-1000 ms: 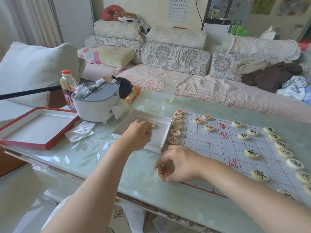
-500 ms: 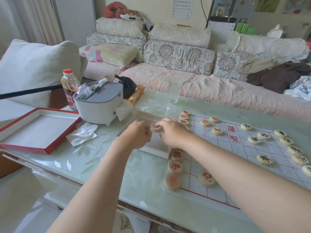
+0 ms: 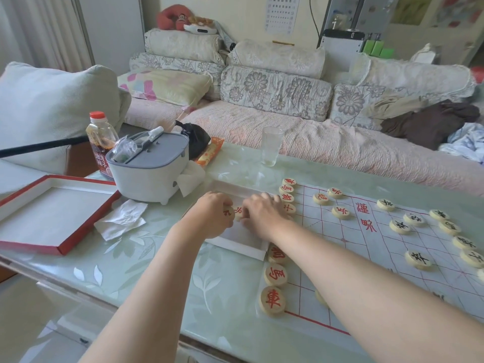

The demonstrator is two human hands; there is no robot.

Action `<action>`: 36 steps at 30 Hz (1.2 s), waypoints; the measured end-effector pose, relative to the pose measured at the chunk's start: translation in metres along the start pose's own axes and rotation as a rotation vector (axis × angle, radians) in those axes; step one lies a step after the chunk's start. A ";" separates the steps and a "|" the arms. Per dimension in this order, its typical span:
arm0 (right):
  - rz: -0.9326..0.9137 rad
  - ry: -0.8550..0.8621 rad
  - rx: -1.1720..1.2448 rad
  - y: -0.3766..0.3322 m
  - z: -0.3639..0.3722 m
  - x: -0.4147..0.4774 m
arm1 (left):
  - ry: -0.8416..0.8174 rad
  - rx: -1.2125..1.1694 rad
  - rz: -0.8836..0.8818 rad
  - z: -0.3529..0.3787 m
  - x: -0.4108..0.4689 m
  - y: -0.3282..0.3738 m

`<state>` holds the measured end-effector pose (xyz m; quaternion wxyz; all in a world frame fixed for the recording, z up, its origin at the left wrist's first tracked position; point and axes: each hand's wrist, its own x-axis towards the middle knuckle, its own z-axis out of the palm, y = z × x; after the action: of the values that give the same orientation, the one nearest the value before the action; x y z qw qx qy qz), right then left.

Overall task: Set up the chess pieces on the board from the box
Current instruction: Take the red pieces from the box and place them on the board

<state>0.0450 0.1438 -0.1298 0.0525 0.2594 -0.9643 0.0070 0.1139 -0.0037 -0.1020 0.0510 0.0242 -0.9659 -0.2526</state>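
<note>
Red piece [image 3: 237, 211] in box [image 3: 235, 246] — between right grip [image 3: 262, 216] and left-held piece [image 3: 227, 212].

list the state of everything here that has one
box, open, lid off
red lid, upturned on the table
glass, upright, looks empty
bottle, upright, capped
left hand, grips a red piece
right hand, in the box, on a second piece, grip unclear

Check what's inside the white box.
In the white box, one red-marked piece shows beside the right hand; the left hand grips a second piece. The hands cover much of the floor.
</note>
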 end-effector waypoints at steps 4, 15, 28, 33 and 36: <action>-0.030 -0.052 0.112 0.002 0.004 0.001 | 0.001 0.015 0.002 0.001 -0.001 0.002; -0.089 0.129 0.174 0.025 -0.016 -0.020 | 0.081 -0.050 0.034 0.008 0.007 0.022; 0.397 0.096 0.272 0.167 -0.034 -0.126 | -0.031 -0.142 0.343 0.057 -0.004 0.124; 0.430 0.070 0.283 0.182 -0.025 -0.149 | -0.083 -0.118 0.402 0.072 -0.009 0.133; 0.378 0.063 0.277 0.181 -0.020 -0.156 | -0.107 -0.154 0.379 0.077 -0.014 0.138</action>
<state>0.0903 0.3788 -0.1238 0.0445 0.0786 -0.9834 0.1572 0.1169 0.1551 -0.1019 0.0481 -0.1751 -0.9324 -0.3126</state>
